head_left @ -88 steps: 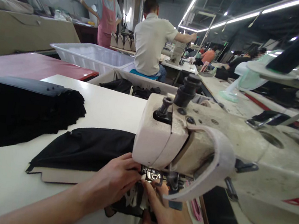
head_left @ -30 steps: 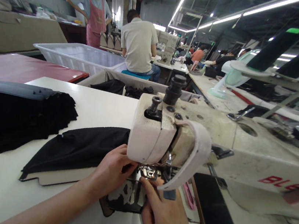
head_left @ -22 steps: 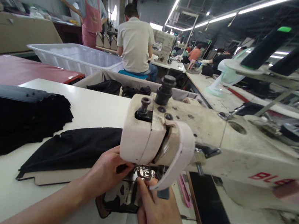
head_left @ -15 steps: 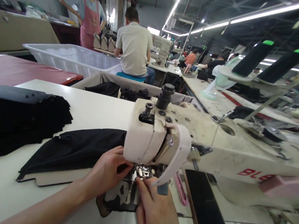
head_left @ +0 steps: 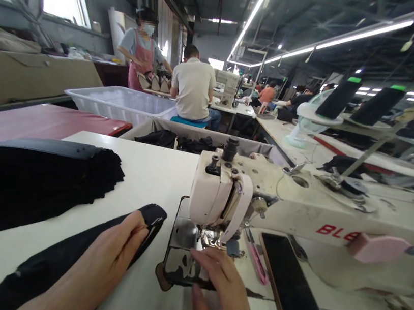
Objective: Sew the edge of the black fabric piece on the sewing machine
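My left hand (head_left: 112, 252) lies on a long black fabric piece (head_left: 61, 263) on the white table, left of the sewing machine. Its fingers are pressed together on the strip near its rounded far end. My right hand (head_left: 222, 293) rests flat and open on the machine bed, fingertips just in front of the presser foot (head_left: 212, 239) and the worn metal needle plate (head_left: 179, 266). Nothing lies under the foot. The cream sewing machine head (head_left: 216, 197) stands just above both hands.
A stack of black cut pieces (head_left: 25, 186) lies at the left. A dark phone-like slab (head_left: 293, 290) and pink snips (head_left: 255, 262) lie right of the needle. Behind are a fabric bin (head_left: 197, 141), a white tub (head_left: 121, 104), thread cones (head_left: 338, 96) and other workers.
The black piece has come out from under the machine head and slid back left with my left hand. My right hand has flattened on the bed. The view has pulled back.
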The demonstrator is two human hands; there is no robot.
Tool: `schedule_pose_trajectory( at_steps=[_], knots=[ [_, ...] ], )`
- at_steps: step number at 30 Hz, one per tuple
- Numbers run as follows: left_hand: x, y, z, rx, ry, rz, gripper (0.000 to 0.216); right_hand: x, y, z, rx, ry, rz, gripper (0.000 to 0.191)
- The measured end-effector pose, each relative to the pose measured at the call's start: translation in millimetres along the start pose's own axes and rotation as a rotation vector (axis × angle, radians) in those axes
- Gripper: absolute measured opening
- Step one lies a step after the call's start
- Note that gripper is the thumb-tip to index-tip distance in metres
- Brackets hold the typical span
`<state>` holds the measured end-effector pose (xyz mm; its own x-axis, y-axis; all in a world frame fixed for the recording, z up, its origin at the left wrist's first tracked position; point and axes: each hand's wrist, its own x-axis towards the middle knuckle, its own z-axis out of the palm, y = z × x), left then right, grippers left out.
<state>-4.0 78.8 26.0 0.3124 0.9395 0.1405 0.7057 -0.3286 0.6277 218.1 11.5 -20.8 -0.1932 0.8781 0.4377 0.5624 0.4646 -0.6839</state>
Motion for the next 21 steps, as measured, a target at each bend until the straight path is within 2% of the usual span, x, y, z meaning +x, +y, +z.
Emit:
schedule_pose_trajectory(
  at_steps=[2,3,4,6,8,11,14,16,19,21],
  knots=[
    [-16.1,15.9,0.7,-0.198,0.013,-0.046,0.028,-2.9,-16.5,25.7,0.385,-0.014,0.081,0.072],
    [-21.4,24.0,4.1,-0.302,0.027,-0.078,0.028,-4.1,-24.7,40.4,0.555,-0.008,0.14,0.075],
    [-24.9,31.0,8.4,-0.414,0.04,-0.115,0.027,-5.3,-32.1,54.6,0.662,0.038,0.205,0.079],
    [-28.0,40.1,15.8,-0.63,0.047,-0.187,0.021,-7.3,-42.2,76.7,0.763,0.116,0.281,0.084],
    [-28.6,43.1,19.3,-0.768,-0.002,-0.208,0.022,-8.9,-45.9,86.6,0.794,0.168,0.292,0.081],
    [-30.8,43.9,21.9,-0.785,-0.021,-0.207,0.032,-9.5,-45.0,84.3,0.695,0.261,0.198,0.071],
    [-37.1,46.4,29.5,-0.7,0.104,-0.199,0.03,-7.8,-44.2,80.3,0.387,0.431,0.151,0.058],
    [-41.4,46.4,35.1,-0.62,0.159,-0.156,0.028,-6.4,-44.9,80.5,0.232,0.495,0.159,0.054],
    [-43.5,41.2,32.8,-0.42,0.221,0.025,0.025,-5.1,-46.1,74.8,0.151,0.48,0.13,0.053],
    [-41.0,37.9,20.7,-0.273,0.214,0.171,0.022,-2.9,-47.2,60.3,0.149,0.443,0.081,0.054]
  ],
)
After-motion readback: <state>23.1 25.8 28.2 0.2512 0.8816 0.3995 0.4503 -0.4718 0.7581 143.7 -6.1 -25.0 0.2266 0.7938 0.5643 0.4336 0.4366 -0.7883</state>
